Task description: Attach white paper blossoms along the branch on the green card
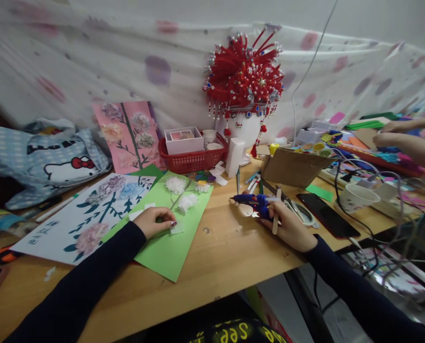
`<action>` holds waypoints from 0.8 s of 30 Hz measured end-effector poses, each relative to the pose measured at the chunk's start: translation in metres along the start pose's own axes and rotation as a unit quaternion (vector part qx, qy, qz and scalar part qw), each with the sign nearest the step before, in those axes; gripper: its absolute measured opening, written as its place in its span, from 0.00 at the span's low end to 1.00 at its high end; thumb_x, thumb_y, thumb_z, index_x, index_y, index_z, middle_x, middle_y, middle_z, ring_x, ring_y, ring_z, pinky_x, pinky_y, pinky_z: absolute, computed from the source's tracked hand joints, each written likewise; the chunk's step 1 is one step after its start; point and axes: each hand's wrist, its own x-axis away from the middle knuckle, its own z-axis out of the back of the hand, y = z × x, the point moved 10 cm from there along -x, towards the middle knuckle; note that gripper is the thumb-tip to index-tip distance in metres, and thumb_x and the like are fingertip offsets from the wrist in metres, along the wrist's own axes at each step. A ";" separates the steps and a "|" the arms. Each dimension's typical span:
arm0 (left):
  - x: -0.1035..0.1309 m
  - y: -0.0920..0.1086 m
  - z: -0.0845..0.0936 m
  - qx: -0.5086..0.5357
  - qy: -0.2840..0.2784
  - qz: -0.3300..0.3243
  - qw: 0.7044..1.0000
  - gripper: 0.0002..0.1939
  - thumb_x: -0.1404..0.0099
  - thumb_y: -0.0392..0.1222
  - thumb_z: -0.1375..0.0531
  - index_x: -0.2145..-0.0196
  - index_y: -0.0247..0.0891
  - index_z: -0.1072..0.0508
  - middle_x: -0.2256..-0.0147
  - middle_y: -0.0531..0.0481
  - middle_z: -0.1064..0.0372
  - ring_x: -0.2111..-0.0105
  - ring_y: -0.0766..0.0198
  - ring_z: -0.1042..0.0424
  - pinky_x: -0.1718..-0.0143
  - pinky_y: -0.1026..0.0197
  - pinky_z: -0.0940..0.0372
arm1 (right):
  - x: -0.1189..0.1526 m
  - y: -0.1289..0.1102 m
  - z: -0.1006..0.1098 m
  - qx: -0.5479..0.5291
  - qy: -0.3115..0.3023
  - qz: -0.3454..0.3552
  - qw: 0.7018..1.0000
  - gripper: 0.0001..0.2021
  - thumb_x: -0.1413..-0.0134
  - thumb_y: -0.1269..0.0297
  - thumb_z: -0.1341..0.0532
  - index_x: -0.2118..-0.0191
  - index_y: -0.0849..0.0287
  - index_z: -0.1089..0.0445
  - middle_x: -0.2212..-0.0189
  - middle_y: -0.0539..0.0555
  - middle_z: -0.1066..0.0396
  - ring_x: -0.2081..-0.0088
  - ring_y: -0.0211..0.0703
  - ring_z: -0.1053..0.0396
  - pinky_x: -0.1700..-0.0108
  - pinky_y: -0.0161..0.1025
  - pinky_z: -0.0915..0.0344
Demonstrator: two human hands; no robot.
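Note:
My left hand (pixel 157 222) rests over the green sheet (pixel 172 257), its thumb and fingertips closed on a small white paper piece (pixel 177 227). White ruffled flowers (pixel 188 203) and a stem lie on the upper part of that sheet. On the right, my right hand (pixel 289 224) is wrapped round a blue glue gun (pixel 251 201), its nozzle pointing left above the wooden table. A wooden stick (pixel 277 214) is also held in my right hand, upright between the fingers.
A white flower picture (pixel 65 228) lies left. Behind stand a red basket (pixel 191 162), a beaded red headdress (pixel 248 76) and a cardboard piece (pixel 294 166). A phone (pixel 328 214), cables and a paper cup (pixel 357 197) are right. Another person's hands (pixel 394 136) show at far right.

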 end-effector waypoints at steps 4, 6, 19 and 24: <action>-0.002 -0.003 -0.002 -0.006 -0.009 -0.001 1.000 0.19 0.47 0.56 0.42 0.71 0.36 0.27 0.73 0.48 0.27 0.71 0.60 0.30 0.65 0.60 0.36 | -0.015 -0.008 -0.003 0.033 -0.029 0.064 0.997 0.11 0.44 0.61 0.43 0.72 0.55 0.47 0.72 0.52 0.38 0.71 0.41 0.39 0.69 0.37 0.40; -0.003 -0.005 -0.003 -0.007 -0.012 0.000 1.000 0.19 0.47 0.56 0.42 0.70 0.36 0.27 0.73 0.48 0.27 0.71 0.60 0.30 0.66 0.59 0.36 | -0.018 -0.005 -0.004 0.062 -0.044 0.072 0.994 0.10 0.44 0.62 0.43 0.72 0.55 0.46 0.71 0.53 0.37 0.70 0.42 0.38 0.68 0.38 0.39; -0.004 -0.004 -0.003 0.009 -0.003 -0.007 1.000 0.17 0.47 0.54 0.41 0.72 0.36 0.27 0.74 0.49 0.27 0.73 0.61 0.30 0.67 0.60 0.37 | 0.006 -0.022 0.050 0.081 0.015 0.058 0.995 0.18 0.51 0.48 0.37 0.70 0.55 0.43 0.60 0.59 0.29 0.62 0.50 0.29 0.63 0.43 0.34; -0.001 0.004 0.003 0.033 0.010 -0.004 0.999 0.17 0.49 0.53 0.40 0.73 0.35 0.27 0.75 0.48 0.27 0.74 0.62 0.30 0.68 0.60 0.37 | 0.022 -0.042 0.080 0.145 0.142 0.053 0.978 0.13 0.46 0.49 0.41 0.70 0.54 0.37 0.73 0.55 0.31 0.73 0.46 0.32 0.70 0.42 0.36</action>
